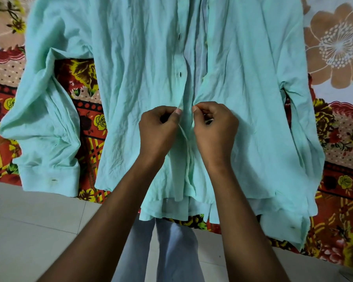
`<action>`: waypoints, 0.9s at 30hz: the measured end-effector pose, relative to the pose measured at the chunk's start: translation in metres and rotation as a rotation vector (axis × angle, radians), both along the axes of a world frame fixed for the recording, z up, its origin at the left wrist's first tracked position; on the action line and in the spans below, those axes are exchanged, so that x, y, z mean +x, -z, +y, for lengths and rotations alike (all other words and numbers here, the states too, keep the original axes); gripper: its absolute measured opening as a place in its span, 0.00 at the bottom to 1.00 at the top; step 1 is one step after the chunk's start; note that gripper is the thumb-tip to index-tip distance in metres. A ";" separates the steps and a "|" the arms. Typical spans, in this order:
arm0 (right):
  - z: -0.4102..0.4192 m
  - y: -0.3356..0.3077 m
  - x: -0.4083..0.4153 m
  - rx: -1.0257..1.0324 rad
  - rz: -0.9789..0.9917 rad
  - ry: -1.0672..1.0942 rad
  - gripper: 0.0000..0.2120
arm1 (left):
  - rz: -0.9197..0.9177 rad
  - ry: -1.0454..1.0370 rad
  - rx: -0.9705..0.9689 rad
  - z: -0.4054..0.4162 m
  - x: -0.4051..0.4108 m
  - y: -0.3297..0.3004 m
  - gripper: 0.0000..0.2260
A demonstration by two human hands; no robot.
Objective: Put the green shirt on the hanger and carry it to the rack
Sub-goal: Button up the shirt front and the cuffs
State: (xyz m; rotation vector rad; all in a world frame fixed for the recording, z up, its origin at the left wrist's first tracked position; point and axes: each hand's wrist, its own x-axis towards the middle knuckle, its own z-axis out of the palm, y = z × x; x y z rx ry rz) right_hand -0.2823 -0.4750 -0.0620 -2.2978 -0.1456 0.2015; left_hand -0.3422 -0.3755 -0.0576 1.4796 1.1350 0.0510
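Observation:
A pale green long-sleeved shirt (143, 64) lies spread front up on a bed, its hem hanging over the near edge. The front is open above my hands, with dark buttons along the left placket. My left hand (159, 129) pinches the left front edge at mid-height. My right hand (214, 129) pinches the right front edge right beside it. The two edges meet between my thumbs. Both sleeves lie folded at the sides. No hanger or rack is in view.
The bed carries a red, yellow and brown floral bedsheet (338, 139). Pale floor tiles (39, 231) lie below the bed edge at the left. My legs in light trousers (171, 251) stand against the bed's edge.

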 end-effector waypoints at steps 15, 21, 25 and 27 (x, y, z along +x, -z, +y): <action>0.001 -0.005 -0.002 0.167 0.290 0.100 0.05 | -0.133 -0.109 -0.300 -0.009 -0.004 -0.004 0.08; -0.001 -0.005 0.000 0.236 0.394 0.014 0.13 | -0.061 -0.105 -0.255 -0.002 0.002 0.003 0.03; -0.003 -0.006 0.006 0.239 0.355 -0.034 0.07 | -0.053 -0.086 -0.250 0.001 0.005 0.004 0.04; -0.002 -0.004 0.008 0.234 0.340 -0.020 0.07 | -0.059 -0.087 -0.268 0.001 0.006 0.004 0.04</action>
